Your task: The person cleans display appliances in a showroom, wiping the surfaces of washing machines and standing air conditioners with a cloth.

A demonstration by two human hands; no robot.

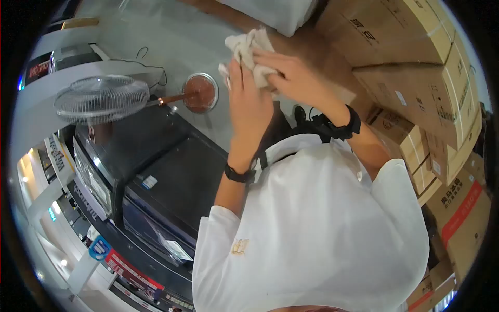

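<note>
A crumpled cream-coloured cloth (254, 44) is bunched up between my two hands, in front of my body and over the floor. My left hand (249, 99) grips it from the left side, with fingers pointing away from me and partly lost in its folds. From the right, my right hand (296, 78) has its fingers curled round the cloth, the thumb near the lower edge. Both hands are close together, and each wrist wears a black band. Parts of the fingertips are hidden by the cloth.
Large cardboard boxes (384, 36) are stacked along the right. A standing fan (104, 99) with a round base (201, 92) is at the left. Below it stand big black appliances (176, 177). Something wrapped in white (275, 13) lies at the top.
</note>
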